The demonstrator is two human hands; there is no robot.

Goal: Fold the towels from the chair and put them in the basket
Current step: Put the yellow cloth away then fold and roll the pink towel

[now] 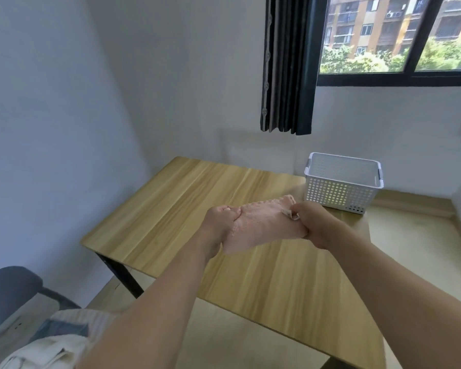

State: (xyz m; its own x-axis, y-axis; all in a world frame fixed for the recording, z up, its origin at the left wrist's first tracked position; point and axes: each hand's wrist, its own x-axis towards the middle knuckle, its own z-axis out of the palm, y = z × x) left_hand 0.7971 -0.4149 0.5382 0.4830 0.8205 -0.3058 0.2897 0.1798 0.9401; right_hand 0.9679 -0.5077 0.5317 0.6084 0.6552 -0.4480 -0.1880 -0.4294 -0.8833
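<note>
Folding is the step in hand. Both hands hold a pink towel [261, 227] above the wooden table [171, 209], near its middle. The left hand [221, 225] clamps the towel's left end, thumb on top and fingers underneath. The right hand [312, 222] is closed around the right end, where a small white label [289, 214] sticks out just beside the knuckles. Between the two hands the towel forms a short, thick band, apparently already doubled at least once; the exact number of layers cannot be told.

The white perforated basket [341, 193] stands on the far right part of the table, beyond the right hand and apart from the towel. As far as its interior shows, it holds nothing, so this is judged to be the first towel handled.

More towels [48, 347], white and pale striped, lie heaped on the blue-grey chair [8, 291] at the near left, untouched.

Next move, as judged: either lower the band to the table and complete one more fold, or carry it right and far to the basket. In both cases each hand must keep the layers pinched together so the stack does not slide open, and the towel must go in flat, leaving room for those still on the chair.
</note>
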